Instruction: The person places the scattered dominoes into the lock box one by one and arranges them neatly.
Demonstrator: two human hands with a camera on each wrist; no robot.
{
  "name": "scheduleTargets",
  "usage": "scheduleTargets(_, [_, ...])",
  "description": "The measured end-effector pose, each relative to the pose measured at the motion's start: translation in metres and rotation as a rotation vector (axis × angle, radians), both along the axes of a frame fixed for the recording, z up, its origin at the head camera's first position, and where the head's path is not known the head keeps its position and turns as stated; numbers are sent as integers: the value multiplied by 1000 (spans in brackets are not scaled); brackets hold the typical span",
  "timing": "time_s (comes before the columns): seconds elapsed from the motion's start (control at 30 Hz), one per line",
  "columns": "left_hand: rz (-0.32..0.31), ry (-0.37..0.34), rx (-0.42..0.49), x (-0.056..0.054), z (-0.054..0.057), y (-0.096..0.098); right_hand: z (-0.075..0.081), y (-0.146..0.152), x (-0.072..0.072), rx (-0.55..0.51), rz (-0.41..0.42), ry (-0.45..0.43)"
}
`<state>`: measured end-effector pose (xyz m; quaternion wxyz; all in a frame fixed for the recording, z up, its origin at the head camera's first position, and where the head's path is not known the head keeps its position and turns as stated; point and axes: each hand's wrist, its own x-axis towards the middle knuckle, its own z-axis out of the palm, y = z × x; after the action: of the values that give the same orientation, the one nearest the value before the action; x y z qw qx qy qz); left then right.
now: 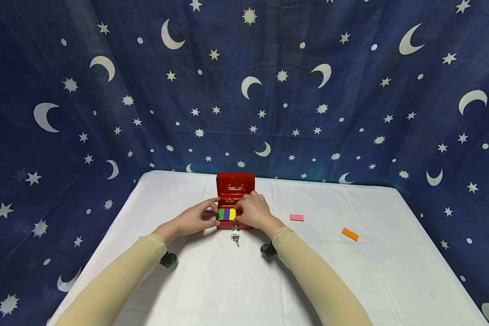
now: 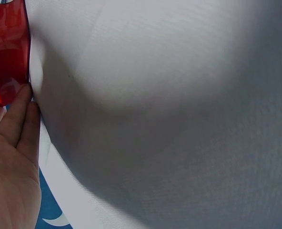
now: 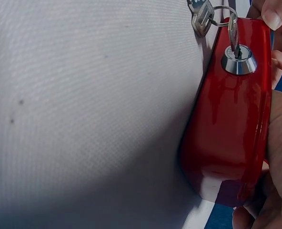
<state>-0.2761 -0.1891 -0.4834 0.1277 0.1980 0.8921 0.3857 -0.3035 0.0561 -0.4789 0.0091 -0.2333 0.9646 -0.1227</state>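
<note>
A red metal cash box (image 1: pixel 224 225) stands with its lid (image 1: pixel 235 184) raised, a key in its front lock (image 3: pixel 239 61). Inside lie a green block (image 1: pixel 221 214), a purple block (image 1: pixel 226 214) and a yellow block (image 1: pixel 232 214) side by side. Reaching in over the right side, my right hand (image 1: pixel 254 210) pinches the yellow block between thumb and forefinger. My left hand (image 1: pixel 195 218) touches the left end of the box with fairly straight fingers (image 2: pixel 15 117), its thumb at the front corner. The box's right inside is hidden by my right hand.
A pink block (image 1: pixel 296 218) lies right of the box, and an orange block (image 1: pixel 350 234) farther right. Spare keys (image 1: pixel 236 238) hang from the lock over the white tablecloth (image 1: pixel 224 285). Behind the table hangs a dark blue star-and-moon cloth (image 1: pixel 224 149).
</note>
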Motion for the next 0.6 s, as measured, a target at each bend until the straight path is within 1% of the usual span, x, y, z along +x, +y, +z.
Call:
scheduleTargets(0.13, [0, -3, 1, 0, 0, 0, 1, 1, -1, -2, -2, -2])
scheduleTargets(0.3, [11, 9, -19, -1, 1, 1, 2, 0, -1, 1, 1, 6])
scheduleTargets(0.53, [14, -7, -31, 1, 3, 1, 2, 0, 1, 0, 2, -3])
scheduleTargets(0.6, [10, 0, -36, 1, 3, 1, 1, 0, 1, -2, 5, 0])
